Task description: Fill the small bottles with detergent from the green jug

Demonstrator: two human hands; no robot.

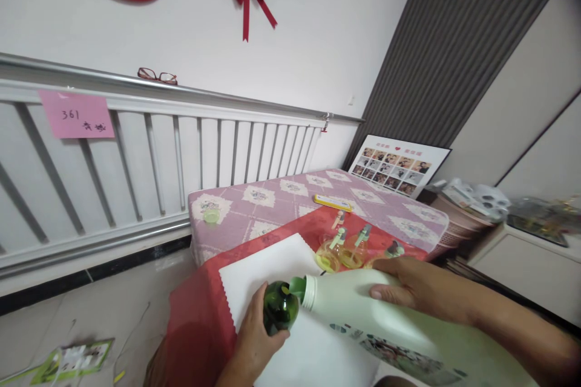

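Note:
My right hand [415, 287] is wrapped over a big white plastic jug [363, 320], tipped on its side with its green spout [297, 286] pointing left. The spout meets the mouth of a small dark green round bottle [279, 308]. My left hand [254, 338] grips that bottle from below and holds it over a white cloth [261, 266]. Whether liquid is flowing I cannot tell.
The cloth lies on a red cover [195, 314] over a table with a pink patterned cloth [272, 196]. Small bottles of yellow liquid [338, 251] stand just behind the jug. A yellow flat object [333, 202], a green cap [211, 215], a photo board [393, 164] and a white radiator [136, 157] are nearby.

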